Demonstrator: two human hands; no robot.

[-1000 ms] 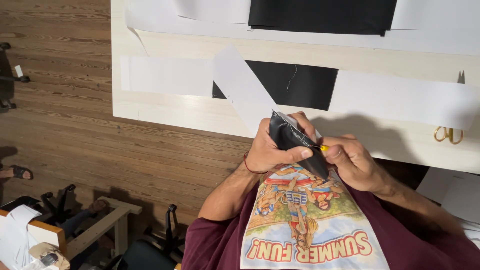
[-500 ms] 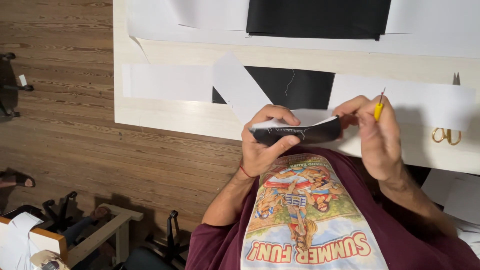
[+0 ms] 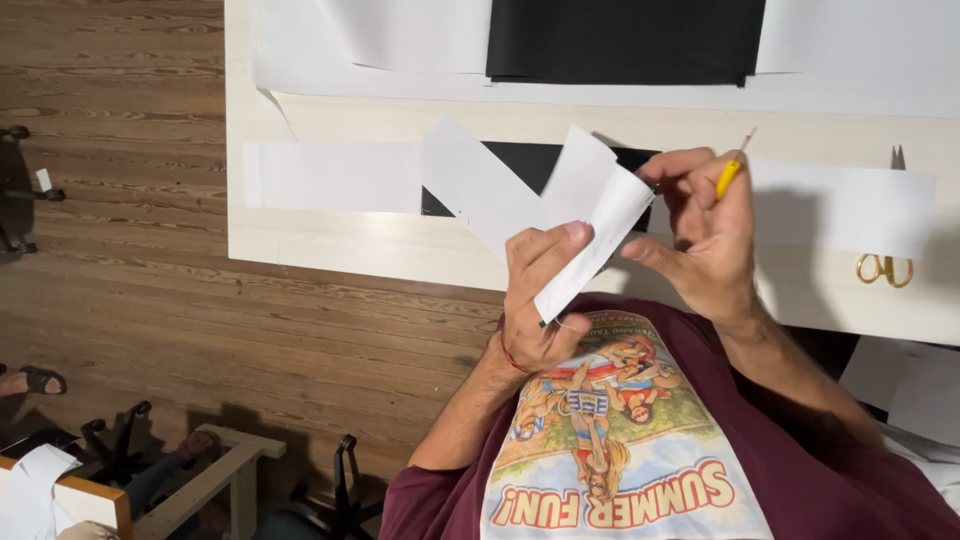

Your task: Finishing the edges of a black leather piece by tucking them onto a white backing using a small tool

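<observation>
White paper piece (image 3: 590,215) in left hand (image 3: 535,300)

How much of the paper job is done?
Done, it seems: white strips and black sheets lie cut on the table. In hand: the left hand grips a folded white paper, and the right hand holds a yellow pencil beside it. Left: hard to tell; the scissors lie unused at the table's right.
</observation>
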